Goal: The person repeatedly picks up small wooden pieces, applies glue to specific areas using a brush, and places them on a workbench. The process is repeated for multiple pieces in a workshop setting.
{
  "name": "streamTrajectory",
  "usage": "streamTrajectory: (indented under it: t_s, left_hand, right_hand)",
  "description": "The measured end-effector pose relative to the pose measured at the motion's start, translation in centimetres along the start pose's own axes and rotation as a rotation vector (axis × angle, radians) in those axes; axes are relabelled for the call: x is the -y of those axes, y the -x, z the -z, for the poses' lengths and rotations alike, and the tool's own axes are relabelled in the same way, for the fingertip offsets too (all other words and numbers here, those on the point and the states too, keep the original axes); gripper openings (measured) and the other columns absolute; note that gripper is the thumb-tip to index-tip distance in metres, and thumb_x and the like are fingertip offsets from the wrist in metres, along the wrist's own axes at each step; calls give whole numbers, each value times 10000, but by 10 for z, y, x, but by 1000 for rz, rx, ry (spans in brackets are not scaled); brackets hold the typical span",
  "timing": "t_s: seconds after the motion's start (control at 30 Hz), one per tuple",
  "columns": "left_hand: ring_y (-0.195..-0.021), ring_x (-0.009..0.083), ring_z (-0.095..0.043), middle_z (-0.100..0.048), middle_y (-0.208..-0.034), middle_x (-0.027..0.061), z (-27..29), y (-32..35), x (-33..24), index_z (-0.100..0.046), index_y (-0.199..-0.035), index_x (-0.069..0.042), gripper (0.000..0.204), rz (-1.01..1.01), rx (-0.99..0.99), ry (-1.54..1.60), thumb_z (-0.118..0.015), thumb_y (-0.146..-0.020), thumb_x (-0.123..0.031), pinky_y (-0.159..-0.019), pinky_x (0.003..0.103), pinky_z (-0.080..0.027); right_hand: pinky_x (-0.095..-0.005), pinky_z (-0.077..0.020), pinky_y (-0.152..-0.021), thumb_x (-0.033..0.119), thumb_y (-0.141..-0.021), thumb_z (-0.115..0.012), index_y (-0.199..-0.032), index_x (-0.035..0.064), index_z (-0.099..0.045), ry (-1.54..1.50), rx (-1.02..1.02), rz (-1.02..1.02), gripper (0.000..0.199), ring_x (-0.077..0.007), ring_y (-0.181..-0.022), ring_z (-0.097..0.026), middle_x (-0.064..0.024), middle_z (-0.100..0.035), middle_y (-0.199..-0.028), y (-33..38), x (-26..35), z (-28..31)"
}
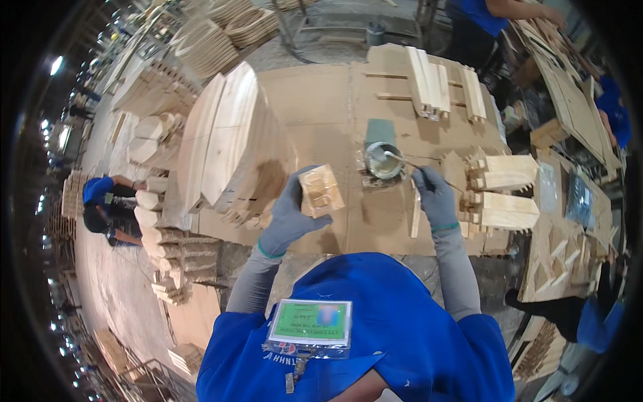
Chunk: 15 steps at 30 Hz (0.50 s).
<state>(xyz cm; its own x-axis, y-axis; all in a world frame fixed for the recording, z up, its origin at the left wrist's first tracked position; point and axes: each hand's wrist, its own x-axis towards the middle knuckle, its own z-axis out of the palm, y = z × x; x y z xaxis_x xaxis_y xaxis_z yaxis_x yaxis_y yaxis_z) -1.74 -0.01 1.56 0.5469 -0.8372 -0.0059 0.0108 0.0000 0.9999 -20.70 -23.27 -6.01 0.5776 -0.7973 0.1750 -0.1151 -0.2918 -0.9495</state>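
My left hand [292, 213], in a grey glove, is closed around a light wooden piece [321, 190] with its notched end turned up. The notched end looks wet and shiny in places. My right hand [437, 198], gloved as well, grips the thin handle of a brush [410, 163]. The pale brush tip rests over a round tub [384, 171] of whitish, glue-like paste. That tub stands on the cardboard-covered table [315, 100], between my two hands and a little beyond them.
Left of my left hand stand stacked shaped wooden boards [231, 141]. Notched wooden blocks [510, 212] lie right of my right hand. Wooden strips [429, 84] rest on thin battens at the far right. A co-worker [110, 204] bends over at the left; others are at the right.
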Motion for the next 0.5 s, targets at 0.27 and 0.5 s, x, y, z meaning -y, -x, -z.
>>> streamTrajectory:
  t_s: [0.27, 0.5]
  left_hand:
    - [-1217, 184, -465, -480, -1316, 88, -2, 1, -17, -410, -1328, -59, 824, -93, 168, 140, -821, -615, -27, -1036, 347, -391]
    - [-1220, 196, -465, -481, -1317, 94, -4, 2, -27, -401, -1337, -34, 825, -154, 286, 114, -829, -631, -46, -1042, 352, -373]
  right_hand:
    - [-330, -588, -610, -44, -863, -526, -792, -14, -506, -1032, 261, -156, 80, -228, -676, -666, -196, -613, -837, 11, 136, 8]
    - [-355, -582, -651, -118, -739, -571, -773, 0, -469, -857, 444, -10, 159, -265, -746, -663, -195, -603, -835, 12, 133, 3]
